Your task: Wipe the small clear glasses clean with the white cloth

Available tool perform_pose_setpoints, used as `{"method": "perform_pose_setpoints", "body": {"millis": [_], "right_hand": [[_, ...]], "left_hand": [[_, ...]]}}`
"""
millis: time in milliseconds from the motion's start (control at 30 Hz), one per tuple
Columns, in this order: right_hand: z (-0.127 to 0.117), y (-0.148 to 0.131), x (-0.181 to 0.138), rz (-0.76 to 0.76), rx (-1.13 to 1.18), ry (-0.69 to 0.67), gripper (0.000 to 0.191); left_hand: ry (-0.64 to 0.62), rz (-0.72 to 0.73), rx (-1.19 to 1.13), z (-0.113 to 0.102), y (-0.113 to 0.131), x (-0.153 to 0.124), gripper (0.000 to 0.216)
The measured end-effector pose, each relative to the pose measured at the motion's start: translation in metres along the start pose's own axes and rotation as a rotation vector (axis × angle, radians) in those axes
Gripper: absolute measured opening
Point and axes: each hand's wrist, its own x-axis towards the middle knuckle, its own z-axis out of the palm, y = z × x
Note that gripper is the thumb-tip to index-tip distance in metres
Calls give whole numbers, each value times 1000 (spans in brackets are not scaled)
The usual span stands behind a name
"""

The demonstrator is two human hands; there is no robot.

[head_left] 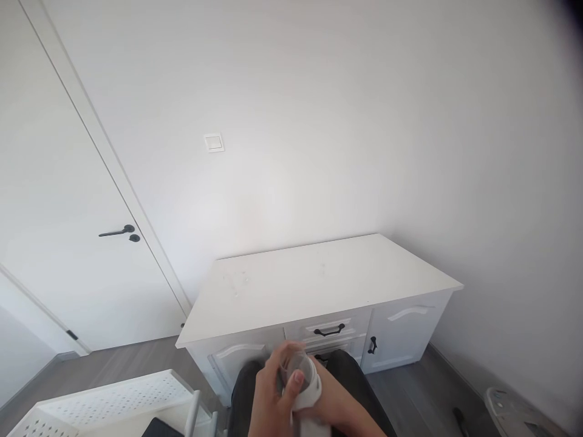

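At the bottom middle of the head view both my hands hold a white bottle-like container [308, 394] close to my body. My left hand [268, 394] has its fingers curled over the clear cap [299, 365] at the top. My right hand [337, 403] is wrapped round the white body from the right and below. The container's lower part is cut off by the frame edge. The hands are slightly blurred.
A white cabinet [319, 285] with a bare top, a drawer and doors with black handles stands ahead against the wall. A white door [68, 230] with a black handle is at the left. A white perforated rack [113, 400] sits at lower left. A grey object [514, 413] lies on the floor at lower right.
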Motion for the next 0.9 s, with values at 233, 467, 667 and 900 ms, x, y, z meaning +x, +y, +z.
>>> {"method": "perform_pose_setpoints", "body": {"millis": [233, 467, 667, 900], "right_hand": [[17, -3, 3, 30, -12, 188, 37], [4, -19, 2, 24, -26, 135, 37], [-22, -24, -1, -93, -133, 268, 22], [-42, -27, -12, -34, 368, 533, 46]], "left_hand": [[24, -1, -14, -3, -3, 4, 46], [-8, 14, -30, -11, 0, 9, 43], [196, 3, -74, -5, -4, 5, 46], [476, 15, -357, -2, 2, 1, 55]]}}
